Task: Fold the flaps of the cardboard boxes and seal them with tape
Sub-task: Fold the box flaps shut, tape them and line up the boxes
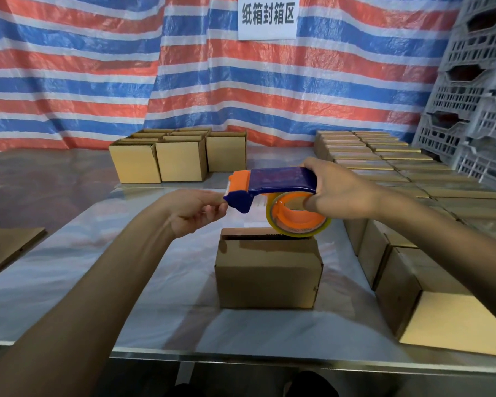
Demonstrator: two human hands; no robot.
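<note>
A small cardboard box (267,276) stands on the table in front of me, its top flaps folded down but slightly lifted at the far edge. Above it my right hand (338,193) grips the handle of a blue and orange tape dispenser (272,184) with a roll of clear tape (298,219). My left hand (195,209) pinches the tape end at the dispenser's orange front edge. Neither hand touches the box.
Open boxes (181,159) stand in a group at the back centre. Rows of closed boxes (384,161) fill the right side up to the near edge. Flat cardboard (9,247) lies at the left. Grey plastic crates (476,81) are stacked far right. Striped tarpaulin hangs behind.
</note>
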